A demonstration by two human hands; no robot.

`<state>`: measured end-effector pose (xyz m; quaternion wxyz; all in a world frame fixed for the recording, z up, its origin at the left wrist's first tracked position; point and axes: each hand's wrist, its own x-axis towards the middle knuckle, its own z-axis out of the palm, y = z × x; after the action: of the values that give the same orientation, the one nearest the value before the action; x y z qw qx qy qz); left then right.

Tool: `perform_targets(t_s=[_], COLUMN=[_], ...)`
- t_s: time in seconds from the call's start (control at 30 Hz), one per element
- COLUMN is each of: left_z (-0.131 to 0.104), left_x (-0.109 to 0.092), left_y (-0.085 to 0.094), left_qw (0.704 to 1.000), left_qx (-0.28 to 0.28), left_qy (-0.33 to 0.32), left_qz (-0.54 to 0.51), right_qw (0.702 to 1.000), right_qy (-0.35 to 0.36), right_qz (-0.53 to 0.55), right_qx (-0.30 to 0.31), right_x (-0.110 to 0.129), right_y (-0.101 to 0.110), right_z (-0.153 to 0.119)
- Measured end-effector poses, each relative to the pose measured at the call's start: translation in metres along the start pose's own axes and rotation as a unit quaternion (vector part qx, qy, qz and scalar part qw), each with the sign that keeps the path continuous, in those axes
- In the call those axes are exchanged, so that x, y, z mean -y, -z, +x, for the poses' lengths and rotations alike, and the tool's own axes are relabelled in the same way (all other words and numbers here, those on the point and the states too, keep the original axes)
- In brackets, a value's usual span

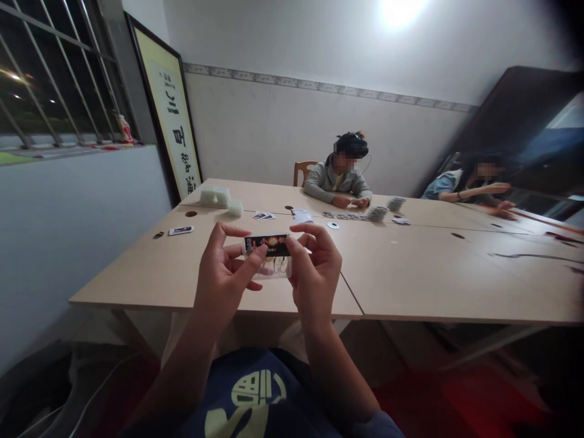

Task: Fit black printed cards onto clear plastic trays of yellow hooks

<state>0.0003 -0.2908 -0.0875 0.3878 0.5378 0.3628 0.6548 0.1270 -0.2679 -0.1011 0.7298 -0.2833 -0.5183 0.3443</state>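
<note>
A small clear plastic box [278, 267] with a black printed label along its top is held up above the near part of the table. Fish hooks seem to show through its lower half. My left hand [228, 264] grips the left end, its thumb lying on the label. Around the right end are the fingers of my right hand [314, 264], with that thumb also pressed on the label's edge. Both hands are closed on the box, which faces me and is nearly level.
The wooden table [150, 274] bears stacked clear boxes [214, 196] at back left, a labelled piece [181, 230], cards [264, 216], a white disc [333, 225] and more stacks [378, 213]. Two people sit across, at the far side and far right.
</note>
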Motion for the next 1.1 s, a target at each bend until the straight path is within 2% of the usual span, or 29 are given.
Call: perform_targets(t_s=[0.2,0.33,0.63,0.87,1.1], left_z=[0.000,0.001,0.003,0.001,0.003], left_x=[0.004,0.006,0.004,0.002,0.004], left_y=[-0.001,0.002,0.005,0.005,0.006], left_qw=[0.996,0.994,0.999,0.999,0.999], left_qx=[-0.047,-0.060,-0.035,-0.031,-0.032], left_qy=[-0.055,-0.062,-0.026,-0.019,-0.018], left_qz=[0.055,0.065,-0.003,0.010,0.028], right_qw=[0.999,0.998,0.998,0.998,0.998], right_qy=[-0.030,-0.028,-0.008,0.014,-0.002], right_qz=[0.018,0.014,-0.009,-0.046,-0.030], right_qx=[0.041,0.049,0.059,0.046,0.047], right_x=[0.000,0.001,0.000,-0.001,-0.001], right_y=[-0.004,-0.007,-0.007,-0.010,-0.007], right_z=[-0.008,-0.010,-0.011,-0.009,-0.009])
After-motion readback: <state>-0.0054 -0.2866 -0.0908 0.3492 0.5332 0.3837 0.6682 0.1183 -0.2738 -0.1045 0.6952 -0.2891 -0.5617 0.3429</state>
